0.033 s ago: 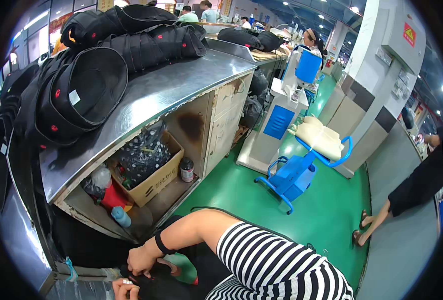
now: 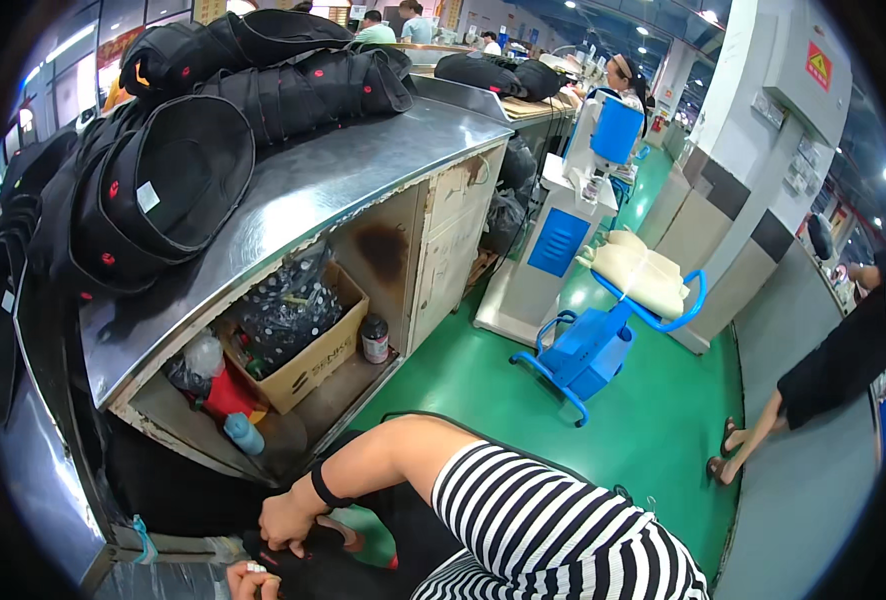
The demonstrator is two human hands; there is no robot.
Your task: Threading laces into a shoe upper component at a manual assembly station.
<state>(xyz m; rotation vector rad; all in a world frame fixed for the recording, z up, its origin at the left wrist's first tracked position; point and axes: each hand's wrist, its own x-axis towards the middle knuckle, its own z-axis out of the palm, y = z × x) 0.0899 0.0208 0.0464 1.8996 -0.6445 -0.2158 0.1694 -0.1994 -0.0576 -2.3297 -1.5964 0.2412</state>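
Low in the view, a black fabric piece [image 2: 338,575] with small red marks lies across my lap. My right hand [image 2: 288,522], a black band on its wrist, is closed on it with fingertips pinched into the cloth. My left hand [image 2: 253,580] is at the bottom edge, by the near side of the same piece. Its fingers are curled together against the cloth, with white wrapping on a fingertip. The lower part of that hand is cut off by the frame. What lies under the fingers is hidden.
Stacked black fabric shells with red marks [image 2: 178,180] cover the left of a metal-topped table [image 2: 363,150]. Its open shelf holds a cardboard box [image 2: 313,365], a blue bottle [image 2: 243,435] and a dark jar [image 2: 374,338]. A blue wheeled stand [image 2: 588,350] and people are beyond.
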